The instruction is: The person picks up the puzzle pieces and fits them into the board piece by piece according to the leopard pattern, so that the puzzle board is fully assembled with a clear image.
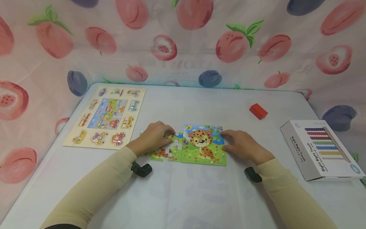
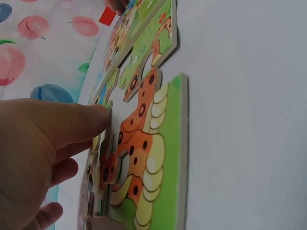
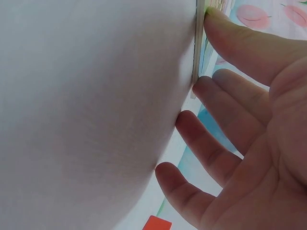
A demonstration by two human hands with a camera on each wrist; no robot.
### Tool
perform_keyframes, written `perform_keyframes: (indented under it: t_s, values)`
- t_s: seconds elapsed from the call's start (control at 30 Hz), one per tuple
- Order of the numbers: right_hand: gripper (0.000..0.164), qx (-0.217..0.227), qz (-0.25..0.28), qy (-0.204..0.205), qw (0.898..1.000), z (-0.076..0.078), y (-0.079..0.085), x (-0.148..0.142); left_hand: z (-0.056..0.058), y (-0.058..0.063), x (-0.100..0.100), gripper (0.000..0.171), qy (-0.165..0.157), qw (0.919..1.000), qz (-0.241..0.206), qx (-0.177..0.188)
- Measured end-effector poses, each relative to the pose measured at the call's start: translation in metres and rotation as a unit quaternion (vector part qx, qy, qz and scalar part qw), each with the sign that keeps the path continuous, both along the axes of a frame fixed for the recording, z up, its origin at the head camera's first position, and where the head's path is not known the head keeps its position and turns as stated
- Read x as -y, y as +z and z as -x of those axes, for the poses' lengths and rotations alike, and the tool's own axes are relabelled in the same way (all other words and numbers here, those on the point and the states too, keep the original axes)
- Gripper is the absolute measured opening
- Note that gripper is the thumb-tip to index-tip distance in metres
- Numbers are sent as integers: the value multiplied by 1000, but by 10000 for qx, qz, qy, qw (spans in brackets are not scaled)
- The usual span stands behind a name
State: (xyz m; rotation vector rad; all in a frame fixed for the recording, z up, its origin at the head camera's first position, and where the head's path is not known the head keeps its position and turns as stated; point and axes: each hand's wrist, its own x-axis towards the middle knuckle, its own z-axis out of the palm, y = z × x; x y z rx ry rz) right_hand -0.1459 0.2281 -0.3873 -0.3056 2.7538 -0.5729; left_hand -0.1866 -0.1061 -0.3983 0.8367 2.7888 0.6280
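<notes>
- Leopard card lies flat, picture side up, on the white worktop, between the two hands
- Puzzle of the same spotted animal sits just left of the card, against its left edge; its pieces are partly joined, with a bare white gap among them, and the left hand covers some of it
- Left hand is over the puzzle, left of the card, thumb and fingertips close in at one patterned piece; whether they pinch that piece or only press on it, I cannot tell
- Right hand is at the card's right side, thumb and fingers apart, the thumb touching the card's edge and the forefinger at its far right corner; it is not clamped on anything
- Vehicle board, cream with small vehicles around a printed scene, lies left of the card and a little beyond it
- Red block rests beyond the card, to its right
- White box with rows of coloured strips on its face stands well to the right of the card
- Curtain printed with peaches and dark plums hangs behind the worktop, beyond the card
</notes>
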Motion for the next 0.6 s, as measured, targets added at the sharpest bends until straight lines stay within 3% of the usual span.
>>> perform_keyframes:
  t_s: [0.6]
  values:
    - [60, 26, 19, -21, 10000, 0, -1, -1, 3, 1, 1, 31, -65, 9999, 118, 36]
